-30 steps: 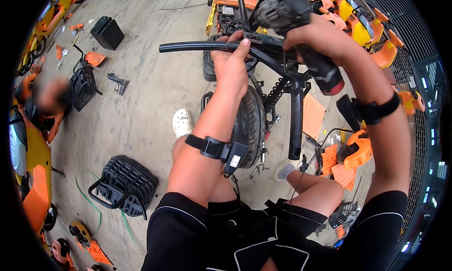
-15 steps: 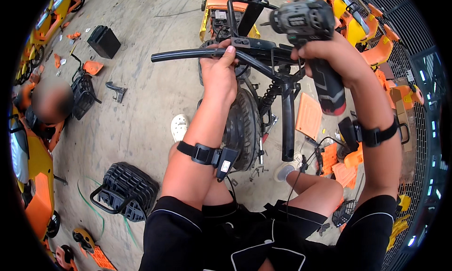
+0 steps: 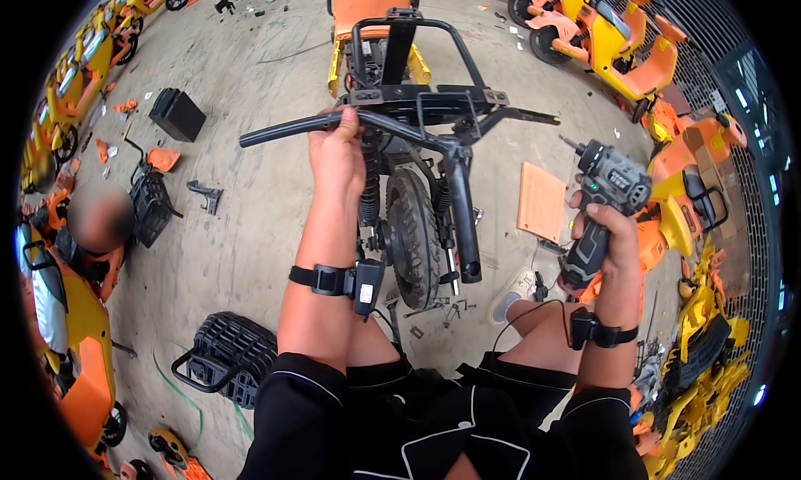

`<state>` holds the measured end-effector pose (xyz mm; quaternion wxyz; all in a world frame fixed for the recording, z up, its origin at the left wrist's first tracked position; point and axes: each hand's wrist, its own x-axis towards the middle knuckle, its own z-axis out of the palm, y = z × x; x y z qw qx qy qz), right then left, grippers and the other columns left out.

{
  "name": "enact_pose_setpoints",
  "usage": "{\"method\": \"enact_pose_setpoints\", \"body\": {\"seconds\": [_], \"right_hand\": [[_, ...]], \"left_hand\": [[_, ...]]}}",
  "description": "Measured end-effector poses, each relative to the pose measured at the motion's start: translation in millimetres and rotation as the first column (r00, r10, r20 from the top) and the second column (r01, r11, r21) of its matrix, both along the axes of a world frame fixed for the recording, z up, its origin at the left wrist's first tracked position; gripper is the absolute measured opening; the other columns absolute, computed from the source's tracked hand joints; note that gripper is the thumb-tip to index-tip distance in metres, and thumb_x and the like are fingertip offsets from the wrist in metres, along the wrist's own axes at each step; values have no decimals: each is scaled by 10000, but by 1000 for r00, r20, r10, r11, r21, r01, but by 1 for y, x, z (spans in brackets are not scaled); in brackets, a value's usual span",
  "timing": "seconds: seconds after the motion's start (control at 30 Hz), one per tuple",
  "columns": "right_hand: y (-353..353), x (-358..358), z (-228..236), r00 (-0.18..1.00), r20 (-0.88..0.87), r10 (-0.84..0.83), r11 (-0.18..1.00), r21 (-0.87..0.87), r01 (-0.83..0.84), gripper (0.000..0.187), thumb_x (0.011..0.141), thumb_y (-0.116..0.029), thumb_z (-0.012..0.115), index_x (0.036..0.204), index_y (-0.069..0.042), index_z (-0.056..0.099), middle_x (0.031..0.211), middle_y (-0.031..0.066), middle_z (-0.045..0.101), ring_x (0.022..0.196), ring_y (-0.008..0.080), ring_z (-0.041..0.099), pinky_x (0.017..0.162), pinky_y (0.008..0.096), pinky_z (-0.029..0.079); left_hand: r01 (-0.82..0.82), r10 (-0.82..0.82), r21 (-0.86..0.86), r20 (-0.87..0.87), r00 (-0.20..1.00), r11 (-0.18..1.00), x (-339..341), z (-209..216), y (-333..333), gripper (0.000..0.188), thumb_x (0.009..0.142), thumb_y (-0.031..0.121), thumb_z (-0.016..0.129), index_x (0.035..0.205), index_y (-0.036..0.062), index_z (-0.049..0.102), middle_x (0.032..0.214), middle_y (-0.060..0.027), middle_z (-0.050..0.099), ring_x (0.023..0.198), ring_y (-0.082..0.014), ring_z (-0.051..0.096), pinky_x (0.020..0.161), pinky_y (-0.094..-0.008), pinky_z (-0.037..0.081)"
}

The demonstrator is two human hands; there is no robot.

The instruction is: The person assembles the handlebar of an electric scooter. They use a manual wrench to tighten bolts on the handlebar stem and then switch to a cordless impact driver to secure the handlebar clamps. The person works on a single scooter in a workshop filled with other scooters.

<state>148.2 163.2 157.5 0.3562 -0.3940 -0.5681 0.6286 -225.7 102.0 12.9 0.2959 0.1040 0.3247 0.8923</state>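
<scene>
My left hand [image 3: 335, 156] is wrapped around the black handlebar [image 3: 275, 132], its thumb lying along the top. This bar joins a black frame [image 3: 400, 104] with an upright loop behind it and a dark tube [image 3: 464, 221] slanting down toward me. Under the frame sits a tyred wheel [image 3: 415, 238] with a spring shock absorber [image 3: 370, 192] beside it. Off to the right, my right hand [image 3: 617, 238] grips a grey and black cordless drill [image 3: 616, 178] by its handle. The drill's bit points up and left, apart from the frame.
Loose screws and small metal parts [image 3: 450, 311] lie near the wheel. An orange panel [image 3: 541, 200] is on the floor to the right. A black basket [image 3: 225, 359] and black box [image 3: 177, 114] stand left. Yellow-orange scooters [image 3: 617, 46] line both sides; another person [image 3: 100, 217] is at far left.
My right hand has drawn the drill down and right, away from the frame. My left hand keeps its grip on the handlebar, which appears farther left and slightly lower.
</scene>
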Motion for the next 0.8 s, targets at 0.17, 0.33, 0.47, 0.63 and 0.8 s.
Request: {"method": "enact_pose_setpoints", "body": {"seconds": [0.17, 0.33, 0.47, 0.63, 0.8], "right_hand": [[-1, 45, -62, 988, -80, -129, 982, -149, 116, 473, 792, -96, 631, 1241, 43, 580, 929, 134, 689, 580, 215, 645, 549, 319, 546], [8, 64, -116, 962, -162, -220, 936, -312, 161, 369, 815, -91, 633, 1168, 8, 603, 938, 134, 702, 600, 204, 652, 535, 331, 545], [14, 66, -144, 962, -75, -264, 875, -439, 206, 291, 839, -109, 622, 1109, -8, 583, 937, 133, 703, 611, 205, 652, 565, 345, 554], [40, 73, -149, 942, -136, -308, 855, -474, 211, 257, 853, -118, 618, 1082, -8, 577, 934, 129, 704, 619, 208, 654, 580, 356, 556], [41, 82, -149, 929, -180, -323, 851, -486, 202, 214, 862, -128, 618, 1052, -34, 585, 940, 127, 709, 635, 210, 659, 603, 371, 560]], "left_hand": [[18, -17, 1, -76, 997, 1000, -5, -5, -4, 85, 981, 46, 623, 1034, 18, 563, 1025, -95, 638, 984, -201, 618, 923, -362, 483], [16, -23, -39, -190, 982, 999, -3, 7, -4, 204, 1008, 126, 611, 1134, -11, 528, 1067, -103, 617, 996, -209, 612, 949, -378, 489], [-72, 22, -472, -110, 994, 879, 43, -5, -16, 501, 968, 426, 667, 1171, -12, 535, 1052, -100, 600, 940, -176, 567, 859, -355, 489], [408, -452, -479, 25, 891, 777, 166, 53, -45, 514, 977, 409, 630, 1241, -7, 482, 1019, -117, 575, 772, -206, 632, 629, -338, 556], [508, -548, -518, 86, 832, 689, 176, 50, -47, 272, 998, 297, 609, 993, 62, 470, 773, -20, 512, 588, -115, 529, 478, -299, 492]]}}
